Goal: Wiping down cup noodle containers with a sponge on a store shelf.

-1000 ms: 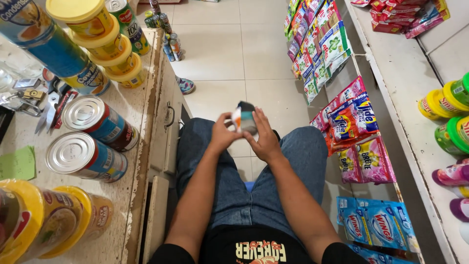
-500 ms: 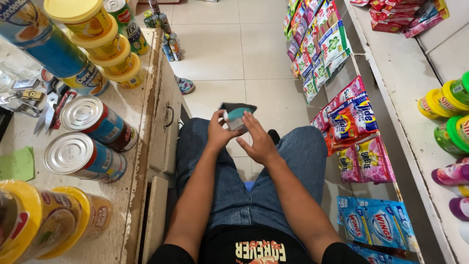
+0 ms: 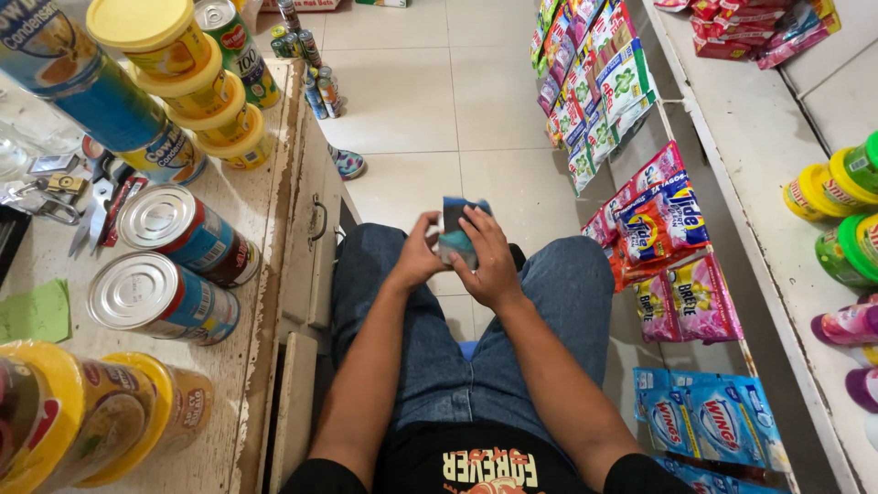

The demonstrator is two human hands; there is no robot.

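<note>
Here, both forearms outstretched over the knees, left hand [image 3: 416, 261] and right hand [image 3: 485, 261] clasping a small packet [image 3: 455, 229].

Both hands, left [image 3: 418, 261] and right [image 3: 487, 261], together above the knees, fingers curled.

Left counter [image 3: 256, 238]: blue-labelled cans [image 3: 169, 265] lying on their sides, silver ends up. Behind them, taller blue cans [image 3: 101, 101] and a stack of yellow-lidded tubs [image 3: 183, 82]. Near edge: yellow-lidded jars [image 3: 82, 412], brownish labels. Small green paper slip [image 3: 37, 311] at far left.

Right rack: hanging sachet strips, green-white and pink [image 3: 594, 82] at the top, red-blue-yellow [image 3: 654, 220] and pink [image 3: 695, 302] mid, blue-white packs [image 3: 713, 421] low. Right shelf [image 3: 768, 155]: red packets [image 3: 750, 32] at back, green and yellow-capped bottles [image 3: 841, 210] at the edge.

Both hands hold a small blue-teal packet [image 3: 455, 233] over the lap.
</note>
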